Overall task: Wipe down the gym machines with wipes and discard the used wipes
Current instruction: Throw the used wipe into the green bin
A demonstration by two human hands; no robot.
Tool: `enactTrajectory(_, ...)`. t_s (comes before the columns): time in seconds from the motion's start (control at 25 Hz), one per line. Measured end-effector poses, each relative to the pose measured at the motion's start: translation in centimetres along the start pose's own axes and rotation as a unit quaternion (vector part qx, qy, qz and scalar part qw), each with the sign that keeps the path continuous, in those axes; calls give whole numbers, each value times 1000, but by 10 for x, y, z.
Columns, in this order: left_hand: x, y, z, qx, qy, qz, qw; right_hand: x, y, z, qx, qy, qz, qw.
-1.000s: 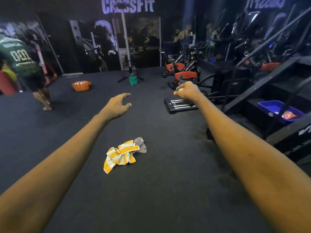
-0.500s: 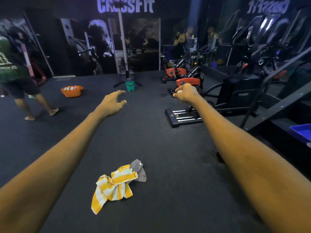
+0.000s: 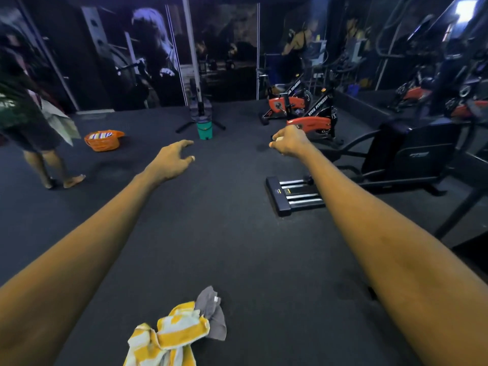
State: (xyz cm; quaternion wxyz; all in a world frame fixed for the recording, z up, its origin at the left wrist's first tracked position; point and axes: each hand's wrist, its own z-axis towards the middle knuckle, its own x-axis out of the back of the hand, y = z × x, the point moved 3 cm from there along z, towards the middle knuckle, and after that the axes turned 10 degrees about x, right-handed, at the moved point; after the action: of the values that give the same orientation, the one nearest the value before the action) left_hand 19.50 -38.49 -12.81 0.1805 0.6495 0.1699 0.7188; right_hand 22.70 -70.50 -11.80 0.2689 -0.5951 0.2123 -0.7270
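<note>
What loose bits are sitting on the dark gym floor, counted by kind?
Cloths: 2 (yellow-and-white striped towel, grey rag)
Containers: 2 (orange plastic basket, green bucket)
Total: 4

1. My head view shows two arms, both slim and long.
2. The left forearm (image 3: 79, 247) is bare along its whole visible length, with a smooth, even surface.
3. The right forearm (image 3: 396, 247) is also bare. A few faint thin lines cross its upper surface.
4. The left hand (image 3: 171, 165) is bare. A short, pale nail shows at the thumb tip.
5. The right hand (image 3: 290, 141) is bare. Pale nail tips show on its thumb side.
6. The arms above the elbows lie outside my view.
</note>
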Motion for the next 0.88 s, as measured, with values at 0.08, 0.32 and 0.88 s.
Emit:
enactTrajectory(0.08, -3, 6, 63, 5, 9, -3, 1000, 3, 11, 66, 2, 1, 5, 1000)
enactTrajectory(0.32, -31, 5, 258, 17, 7, 6, 1000, -23, 45, 270, 5, -8, 7, 1000)
enactTrajectory(0.88, -79, -41, 727, 16, -8, 2, 1000, -143, 97, 733, 18, -23, 21, 999)
